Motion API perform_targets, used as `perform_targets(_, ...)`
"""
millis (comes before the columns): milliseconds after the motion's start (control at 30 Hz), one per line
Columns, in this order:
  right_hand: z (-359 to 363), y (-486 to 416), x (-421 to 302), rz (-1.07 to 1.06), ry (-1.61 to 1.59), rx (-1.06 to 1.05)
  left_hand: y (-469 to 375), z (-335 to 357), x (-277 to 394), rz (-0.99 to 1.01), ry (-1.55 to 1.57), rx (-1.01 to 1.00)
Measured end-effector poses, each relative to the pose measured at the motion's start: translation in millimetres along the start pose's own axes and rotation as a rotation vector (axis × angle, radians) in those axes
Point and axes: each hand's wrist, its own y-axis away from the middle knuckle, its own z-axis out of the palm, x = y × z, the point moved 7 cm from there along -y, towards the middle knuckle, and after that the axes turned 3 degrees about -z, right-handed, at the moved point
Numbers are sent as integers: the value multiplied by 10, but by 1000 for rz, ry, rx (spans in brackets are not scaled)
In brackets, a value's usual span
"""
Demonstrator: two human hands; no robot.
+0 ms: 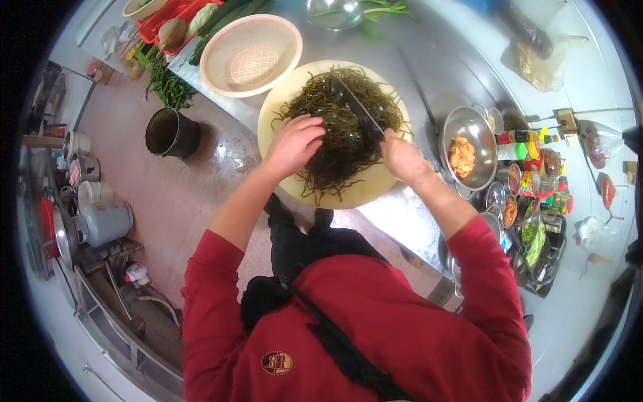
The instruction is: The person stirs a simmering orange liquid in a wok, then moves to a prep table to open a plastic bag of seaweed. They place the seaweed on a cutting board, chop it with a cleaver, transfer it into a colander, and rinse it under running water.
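Observation:
A heap of dark green seaweed strips covers most of a round, pale yellow cutting board on the steel counter. My right hand grips the handle of a kitchen knife, whose wide dark blade lies across the heap, pointing up and left. On the heap's left side rests my left hand, palm down, with its fingers on the strips; whether they pinch any is not clear. Behind the board's upper left edge stands a pale pink plastic colander, with nothing in it.
A steel bowl with orange-red food stands right of the board, beside sauce bottles and small food bowls. A glass bowl and green stalks lie at the back. On the floor at left are a black bucket and a gas cylinder.

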Motion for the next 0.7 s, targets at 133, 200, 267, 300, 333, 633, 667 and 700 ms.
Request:
perform_targets(133,-277,-7,-206,-39,99,-6,510,-159,-193,-241,60,219)
perform_targets(200,-580,32,-205,-68,141,-32,733,-212,-269,-338,33,318)
perform_targets(267,-661,73,-298,-142,155,-13,917,-113,-297,-455,61,270)
perform_targets(300,-572,65,-282,-72,157,-112,987,-58,-308,-518,71,249)
perform_targets(333,-453,20,-338,-60,146,-147,1010,-3,-267,-503,55,225)
perform_targets(633,-404,-119,-517,-122,209,-144,1267,94,-88,-458,-8,189)
perform_targets(667,-423,-64,-541,-160,201,-133,1302,110,-72,-461,-42,152)
perform_targets(700,-478,-10,-608,-251,180,-51,1326,119,-46,-451,-81,132)
